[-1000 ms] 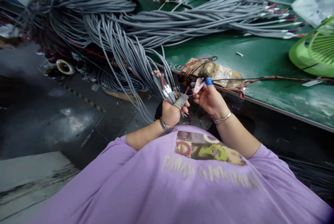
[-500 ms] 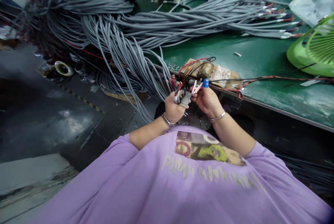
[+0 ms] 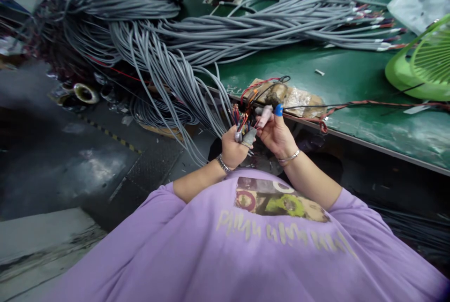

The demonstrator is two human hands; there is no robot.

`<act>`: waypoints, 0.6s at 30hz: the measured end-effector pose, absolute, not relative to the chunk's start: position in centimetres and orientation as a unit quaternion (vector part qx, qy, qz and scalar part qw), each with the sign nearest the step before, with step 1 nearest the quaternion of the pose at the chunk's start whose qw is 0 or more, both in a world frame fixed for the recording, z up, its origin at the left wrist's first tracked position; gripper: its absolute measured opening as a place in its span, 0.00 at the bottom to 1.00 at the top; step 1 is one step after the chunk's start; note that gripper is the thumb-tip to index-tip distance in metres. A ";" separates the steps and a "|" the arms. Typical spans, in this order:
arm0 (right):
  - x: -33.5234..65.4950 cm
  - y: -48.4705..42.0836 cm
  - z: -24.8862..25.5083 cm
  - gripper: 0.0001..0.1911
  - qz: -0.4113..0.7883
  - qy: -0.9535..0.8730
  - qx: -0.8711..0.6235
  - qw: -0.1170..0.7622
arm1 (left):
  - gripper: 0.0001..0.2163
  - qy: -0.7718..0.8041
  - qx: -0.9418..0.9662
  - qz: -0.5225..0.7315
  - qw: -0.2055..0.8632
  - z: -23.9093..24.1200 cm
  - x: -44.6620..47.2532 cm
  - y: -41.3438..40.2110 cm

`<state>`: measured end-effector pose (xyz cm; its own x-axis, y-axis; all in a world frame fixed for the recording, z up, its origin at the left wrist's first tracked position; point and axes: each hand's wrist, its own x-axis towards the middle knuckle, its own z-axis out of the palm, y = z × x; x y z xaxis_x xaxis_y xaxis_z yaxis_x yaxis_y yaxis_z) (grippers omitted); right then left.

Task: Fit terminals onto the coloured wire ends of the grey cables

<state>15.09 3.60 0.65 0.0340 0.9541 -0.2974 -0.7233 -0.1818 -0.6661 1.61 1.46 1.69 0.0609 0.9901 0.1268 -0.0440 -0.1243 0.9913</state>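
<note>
My left hand (image 3: 234,148) is closed around the ends of several grey cables, whose stripped coloured wires (image 3: 239,119) fan out above the fist. A grey cover (image 3: 250,137) sits on its thumb. Close beside it, my right hand (image 3: 280,139) pinches a small pink clothes peg (image 3: 265,117) between thumb and fingers. A blue finger cot (image 3: 279,110) covers that thumb. Thin wires show between the two hands, but where they end is hidden. The grey cables (image 3: 183,74) hang from the bench edge down to my left hand.
Behind the hands, a taped cardboard piece (image 3: 305,103) with red and black wires lies on the green bench (image 3: 365,81). More grey cables (image 3: 267,30) stretch across the bench. A green fan (image 3: 422,65) stands at right. Cable coils (image 3: 161,109) lie lower left.
The pink clothes peg has turned in my right hand, so its two arms no longer show apart. My right hand has shifted slightly left; my left hand keeps its grip on the cables.
</note>
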 end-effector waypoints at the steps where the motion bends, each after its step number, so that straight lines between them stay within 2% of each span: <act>1: 15.2 3.4 0.5 0.29 0.681 -0.164 -0.362 0.615 | 0.21 0.442 0.532 0.519 0.501 1.7 1.5 1.4; 6: 16.0 2.3 0.0 0.31 0.692 -0.194 -0.362 0.594 | 0.20 0.447 0.495 0.484 0.566 1.0 0.8 1.1; 14: 18.3 0.0 -0.3 0.23 0.700 -0.135 -0.379 0.590 | 0.24 0.420 0.418 0.396 0.701 0.8 0.3 1.0; 18: 19.2 -1.2 -0.3 0.21 0.670 -0.167 -0.401 0.602 | 0.25 0.385 0.392 0.407 0.730 0.2 0.8 0.9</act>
